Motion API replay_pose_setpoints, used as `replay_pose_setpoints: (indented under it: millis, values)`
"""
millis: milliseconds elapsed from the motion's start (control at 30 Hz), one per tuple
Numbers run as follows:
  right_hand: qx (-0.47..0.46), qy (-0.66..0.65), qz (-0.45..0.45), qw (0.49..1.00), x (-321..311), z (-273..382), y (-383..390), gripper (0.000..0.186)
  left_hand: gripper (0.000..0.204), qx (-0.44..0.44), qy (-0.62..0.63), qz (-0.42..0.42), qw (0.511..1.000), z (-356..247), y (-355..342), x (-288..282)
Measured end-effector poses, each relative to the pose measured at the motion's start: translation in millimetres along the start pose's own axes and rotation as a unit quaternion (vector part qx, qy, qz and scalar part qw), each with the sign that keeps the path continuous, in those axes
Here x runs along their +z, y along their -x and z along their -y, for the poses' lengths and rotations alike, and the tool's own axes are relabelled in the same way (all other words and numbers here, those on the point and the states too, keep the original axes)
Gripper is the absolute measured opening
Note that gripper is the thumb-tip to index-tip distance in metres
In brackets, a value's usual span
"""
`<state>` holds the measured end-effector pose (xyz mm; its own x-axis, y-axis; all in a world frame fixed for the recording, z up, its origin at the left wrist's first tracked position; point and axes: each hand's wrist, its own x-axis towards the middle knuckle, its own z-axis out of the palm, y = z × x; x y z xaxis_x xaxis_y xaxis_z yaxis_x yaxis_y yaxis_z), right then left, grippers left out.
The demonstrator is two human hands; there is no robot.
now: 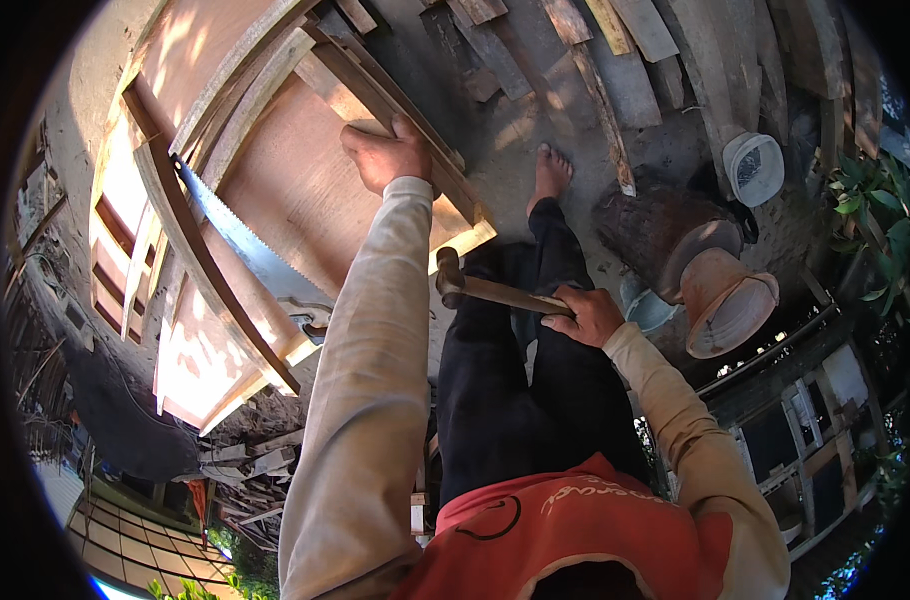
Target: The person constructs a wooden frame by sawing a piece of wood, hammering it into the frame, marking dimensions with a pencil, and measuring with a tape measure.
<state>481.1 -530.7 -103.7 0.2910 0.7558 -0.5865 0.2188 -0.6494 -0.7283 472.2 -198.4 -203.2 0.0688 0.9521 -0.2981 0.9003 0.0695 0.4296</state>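
Note:
My right hand point(585, 316) is closed round the wooden handle of a hammer point(505, 293), whose head hangs to the left in front of my thigh. Stretched forward, my left hand point(389, 156) grips a wooden strip point(347, 93) along the edge of a plywood panel point(293, 165). Its fingers curl over the strip, and their tips are partly hidden. A handsaw point(240, 235) with a toothed blade lies across the panel to the left of my left forearm. Curved by the lens, a wooden batten point(190, 235) crosses beside the saw blade.
Loose boards point(635, 90) lie on the ground ahead and to the right. A log point(650, 225), an orange bucket point(725, 300) and a white bucket point(753, 170) stand on the right. Scrap wood point(260, 465) is piled at the lower left. My bare foot point(551, 175) rests beyond the panel's corner.

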Motion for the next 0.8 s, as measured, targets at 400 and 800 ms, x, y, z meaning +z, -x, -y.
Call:
replay_pose_setpoints:
  millis: [400,800]
  values:
    - [0.078,0.073,-0.001,0.994,24.3,15.1,13.3,0.051,0.057,-0.01,-0.035,-0.013,0.999,-1.5,9.8,-2.5]
    - [-0.073,-0.07,-0.051,0.994,55.8,50.7,27.4,0.032,0.057,0.008,-0.026,-0.028,0.999,-4.5,2.0,1.8]
